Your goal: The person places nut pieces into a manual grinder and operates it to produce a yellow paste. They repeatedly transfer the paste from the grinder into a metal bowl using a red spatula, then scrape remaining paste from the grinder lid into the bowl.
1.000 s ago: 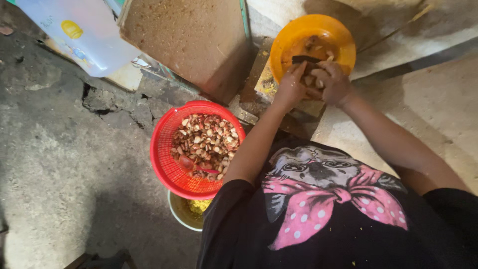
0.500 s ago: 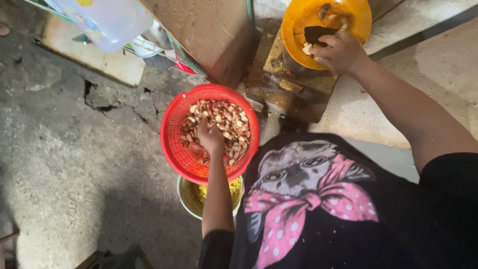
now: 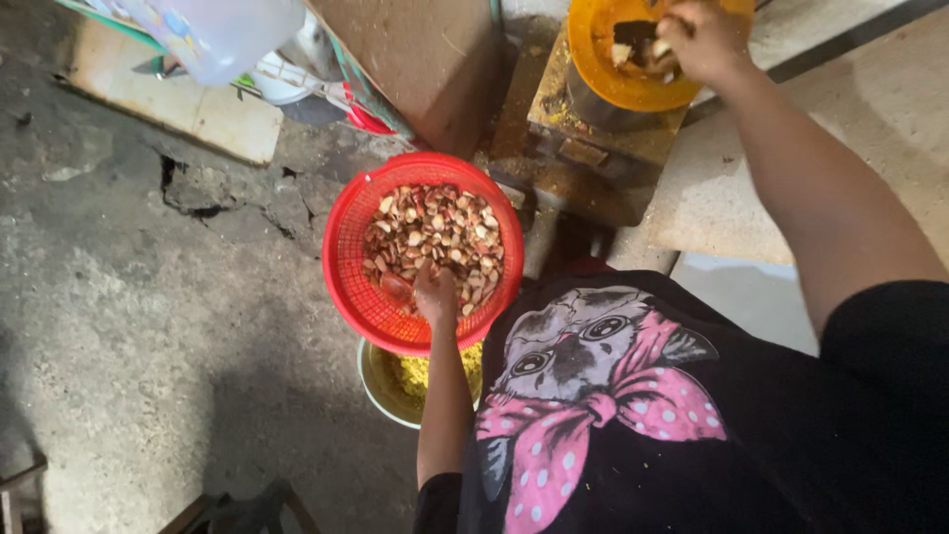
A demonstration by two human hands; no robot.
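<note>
Reaching down into a red mesh basket (image 3: pixel 361 287), left hand (image 3: pixel 435 295) with fingers curled together in the heap of cut nut pieces (image 3: pixel 435 232); whether any piece is caught in that grip cannot be told. Right hand (image 3: pixel 704 38) closed over more pieces inside an orange funnel (image 3: pixel 593 49) atop a grimy metal grinder (image 3: pixel 593 163). Likely light, hard, loose pieces, apt to spill; best scooped in a cupped palm. Under the basket, a yellow-filled bowl (image 3: pixel 381 391); beyond, cracked concrete floor (image 3: pixel 129 326) and a clear plastic jug (image 3: pixel 227 35).
</note>
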